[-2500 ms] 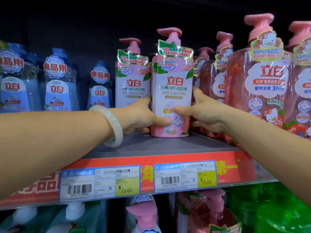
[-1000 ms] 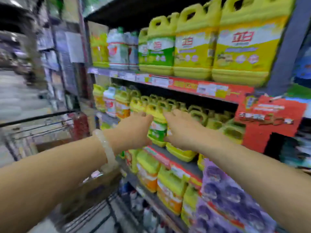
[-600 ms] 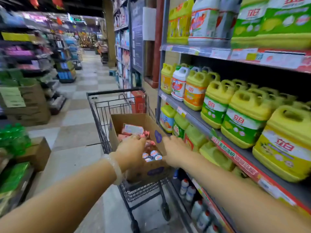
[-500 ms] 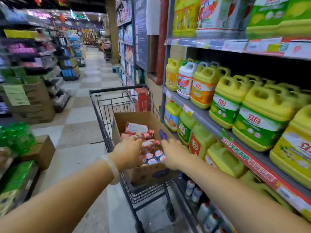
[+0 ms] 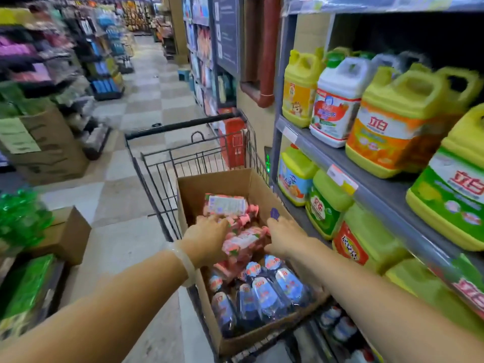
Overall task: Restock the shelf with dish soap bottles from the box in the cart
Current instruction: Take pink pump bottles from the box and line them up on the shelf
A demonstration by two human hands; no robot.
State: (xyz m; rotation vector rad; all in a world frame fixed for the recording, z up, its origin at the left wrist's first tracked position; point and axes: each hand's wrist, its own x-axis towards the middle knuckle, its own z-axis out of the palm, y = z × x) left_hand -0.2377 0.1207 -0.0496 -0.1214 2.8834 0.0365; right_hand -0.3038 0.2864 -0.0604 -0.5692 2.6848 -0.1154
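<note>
Both hands reach down into the open cardboard box that sits in the wire shopping cart. A pink dish soap bottle lies on its side near the middle of the box, right between them. The left hand, with a pale bangle at the wrist, touches the bottle's left side, fingers loosely bent. The right hand is at its right end, fingers fairly straight; whether either hand has closed on it cannot be told. More pink bottles lie toward the box's far wall, and blue-labelled bottles fill the near end. Yellow jugs line the shelf to the right.
</note>
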